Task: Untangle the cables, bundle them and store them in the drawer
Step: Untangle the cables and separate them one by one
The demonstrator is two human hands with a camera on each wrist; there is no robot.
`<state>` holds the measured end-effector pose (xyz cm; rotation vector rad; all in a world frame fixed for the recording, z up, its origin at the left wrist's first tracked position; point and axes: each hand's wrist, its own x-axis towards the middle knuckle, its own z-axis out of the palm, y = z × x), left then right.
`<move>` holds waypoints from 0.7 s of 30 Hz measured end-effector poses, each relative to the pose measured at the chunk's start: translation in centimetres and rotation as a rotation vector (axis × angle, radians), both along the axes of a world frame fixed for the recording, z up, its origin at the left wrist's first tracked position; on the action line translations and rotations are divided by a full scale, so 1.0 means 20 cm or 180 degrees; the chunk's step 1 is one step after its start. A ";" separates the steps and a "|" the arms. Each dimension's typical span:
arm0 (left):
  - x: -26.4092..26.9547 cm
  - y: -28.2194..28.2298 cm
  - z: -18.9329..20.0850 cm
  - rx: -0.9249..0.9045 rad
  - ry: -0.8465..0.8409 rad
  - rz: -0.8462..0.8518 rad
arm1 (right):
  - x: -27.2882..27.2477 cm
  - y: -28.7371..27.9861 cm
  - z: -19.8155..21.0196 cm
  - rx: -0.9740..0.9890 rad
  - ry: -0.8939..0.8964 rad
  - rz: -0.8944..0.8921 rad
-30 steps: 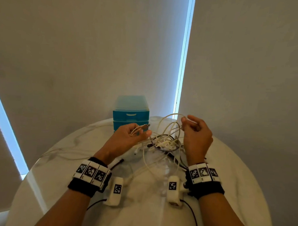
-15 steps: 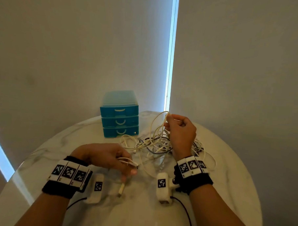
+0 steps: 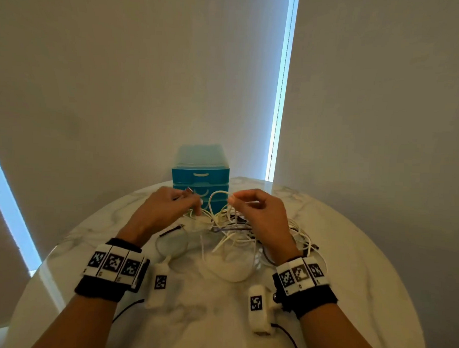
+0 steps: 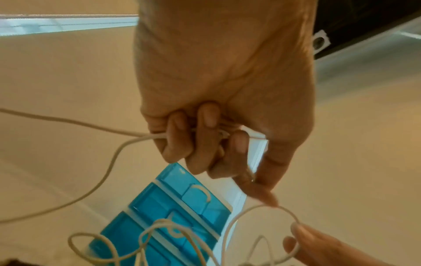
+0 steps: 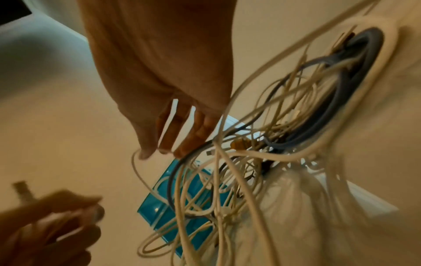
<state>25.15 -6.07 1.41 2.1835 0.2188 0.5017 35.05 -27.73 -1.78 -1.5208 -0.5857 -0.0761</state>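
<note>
Above the tangled heap of white and grey cables mid-worktop, before the closed blue plastic drawer unit, the left hand clenches a white cable; the right hand pinches its loop.

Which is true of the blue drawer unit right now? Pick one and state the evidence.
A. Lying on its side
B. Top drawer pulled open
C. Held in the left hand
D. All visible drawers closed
D: the drawer unit stands upright at the table's far edge with its drawer fronts flush, while both hands, left and right, pinch white cable in front of it.
</note>
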 end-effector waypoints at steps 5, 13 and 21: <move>0.04 -0.12 0.03 -0.0811 -0.0639 -0.0373 | -0.02 -0.02 0.08 0.0352 -0.0398 -0.0141; 0.08 -0.13 -0.06 -0.0414 -0.1212 0.0060 | 0.03 -0.03 0.06 -0.0550 -0.0437 -0.0197; 0.13 -0.02 -0.08 -0.2164 -0.1804 0.0392 | 0.06 0.04 -0.13 -0.1623 -0.0091 0.0444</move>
